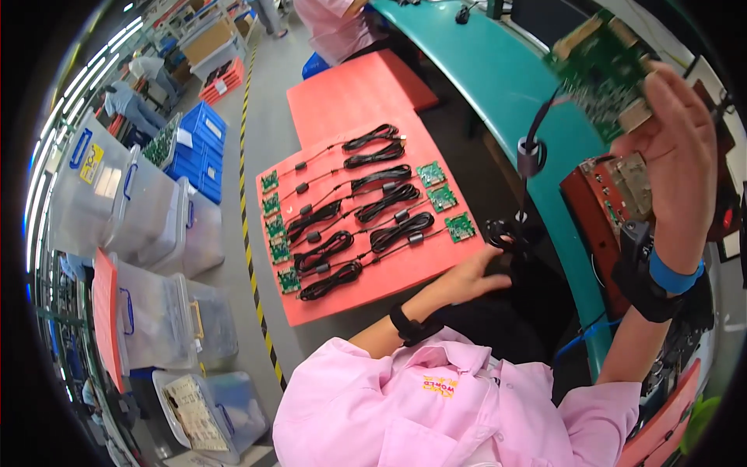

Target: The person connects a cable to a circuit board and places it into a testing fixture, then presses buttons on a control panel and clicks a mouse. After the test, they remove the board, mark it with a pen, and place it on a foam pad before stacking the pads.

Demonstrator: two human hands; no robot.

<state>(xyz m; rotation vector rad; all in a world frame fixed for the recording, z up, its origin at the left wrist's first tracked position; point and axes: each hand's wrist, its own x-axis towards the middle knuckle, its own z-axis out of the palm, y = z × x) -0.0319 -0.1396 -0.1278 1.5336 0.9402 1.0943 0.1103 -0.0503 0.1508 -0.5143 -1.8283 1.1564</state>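
Raised at the upper right, my right hand (675,148) grips a green circuit board (595,78) by its edge, fingers closed on it. A black cable hangs from this board, with a dark ferrite bead (532,157) on it. Lower down is a coiled black cable (504,235), apparently the same one. My left hand (469,279) is by that coil, thumb and fingers apart; whether a fingertip touches the coil is unclear. Left of it, a pink foam-like board (381,282) carries several coiled black cables (387,202) wired to small green circuit boards (443,198).
A teal bench (467,58) curves along the right, with a red-brown box-like fixture (591,206) beside it. Clear plastic bins (152,315) and blue crates (204,144) stand at the left, past a yellow-black floor stripe (247,194). Another person in pink (331,31) is at the top.
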